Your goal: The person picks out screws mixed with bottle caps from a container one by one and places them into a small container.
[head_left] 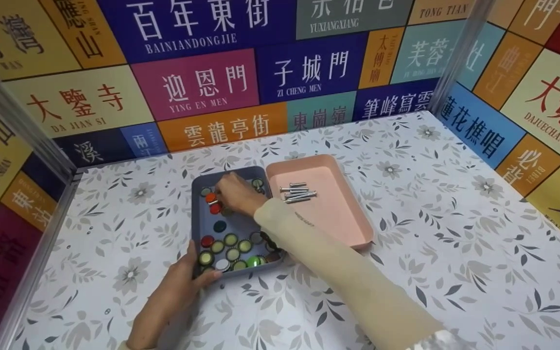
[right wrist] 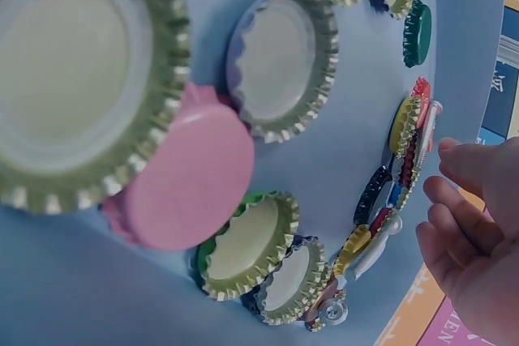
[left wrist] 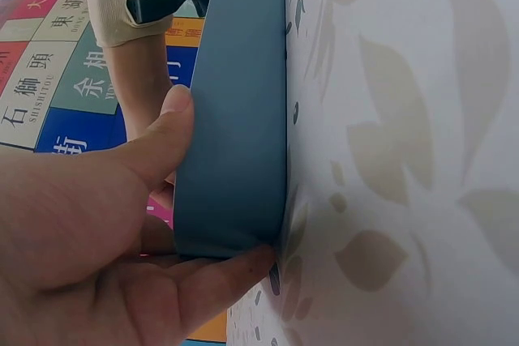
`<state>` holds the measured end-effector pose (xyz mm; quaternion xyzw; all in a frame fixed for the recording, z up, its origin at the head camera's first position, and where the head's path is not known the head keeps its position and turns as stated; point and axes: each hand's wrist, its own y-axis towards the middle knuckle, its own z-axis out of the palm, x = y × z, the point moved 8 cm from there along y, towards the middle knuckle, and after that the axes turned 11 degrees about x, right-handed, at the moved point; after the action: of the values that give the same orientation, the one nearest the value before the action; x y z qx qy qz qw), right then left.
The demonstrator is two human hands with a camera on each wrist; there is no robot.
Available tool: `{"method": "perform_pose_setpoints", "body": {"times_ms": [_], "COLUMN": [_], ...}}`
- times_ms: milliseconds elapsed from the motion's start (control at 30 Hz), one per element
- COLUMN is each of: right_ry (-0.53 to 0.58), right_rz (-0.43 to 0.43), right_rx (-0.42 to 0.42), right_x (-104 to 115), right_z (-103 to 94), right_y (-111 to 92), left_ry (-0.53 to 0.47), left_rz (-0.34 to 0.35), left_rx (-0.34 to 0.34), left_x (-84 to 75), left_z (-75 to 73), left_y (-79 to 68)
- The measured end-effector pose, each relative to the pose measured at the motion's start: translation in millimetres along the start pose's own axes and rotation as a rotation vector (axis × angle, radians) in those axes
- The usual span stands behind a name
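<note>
A blue-grey tray (head_left: 195, 209) of bottle caps lies on the table. My left hand (head_left: 178, 282) grips its near left corner, the thumb on the front wall and the fingers along the side. In the left wrist view the left hand (left wrist: 154, 224) stands against the tray wall (left wrist: 235, 111). My right hand (head_left: 238, 193) reaches down into the far part of the tray. The right wrist view shows that right hand (right wrist: 474, 224) loosely curled, nothing visible between the fingers. Close by are a pile of caps (right wrist: 404, 127) and screws (right wrist: 377, 249). Larger in that view is a pink cap (right wrist: 190, 176).
A pink tray (head_left: 343, 214) stands right beside the blue-grey one, with several metal screws (head_left: 299, 193) lying in it. Many caps (head_left: 233, 254) gather at the near end of the blue-grey tray. Printed panels (head_left: 195, 82) wall the flower-patterned table (head_left: 430, 194).
</note>
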<state>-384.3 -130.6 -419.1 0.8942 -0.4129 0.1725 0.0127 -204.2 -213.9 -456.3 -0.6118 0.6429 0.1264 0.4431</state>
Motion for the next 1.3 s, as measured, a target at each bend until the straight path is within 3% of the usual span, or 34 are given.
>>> {"method": "perform_pose_setpoints", "body": {"times_ms": [267, 767, 1000, 1300], "right_ry": [0.033, -0.132, -0.249, -0.259], "right_rz": [0.011, 0.024, -0.01, -0.009], "right_rx": [0.014, 0.032, 0.02, 0.048], "right_x": [-2.6, -0.1, 5.8, 10.0], "right_z": [4.4, 9.8, 11.3, 11.3], "right_y": [0.3, 3.7, 4.5, 5.4], "left_ry": [0.01, -0.021, -0.004, -0.008], "left_rz": [0.027, 0.035, 0.039, 0.023], "left_rx": [-0.016, -0.009, -0.019, -0.009], "left_x": [-3.8, -3.8, -4.3, -0.7], "left_z": [-0.9, -0.4, -0.6, -0.3], "left_y": [-1.2, -1.8, -2.7, -2.6]}}
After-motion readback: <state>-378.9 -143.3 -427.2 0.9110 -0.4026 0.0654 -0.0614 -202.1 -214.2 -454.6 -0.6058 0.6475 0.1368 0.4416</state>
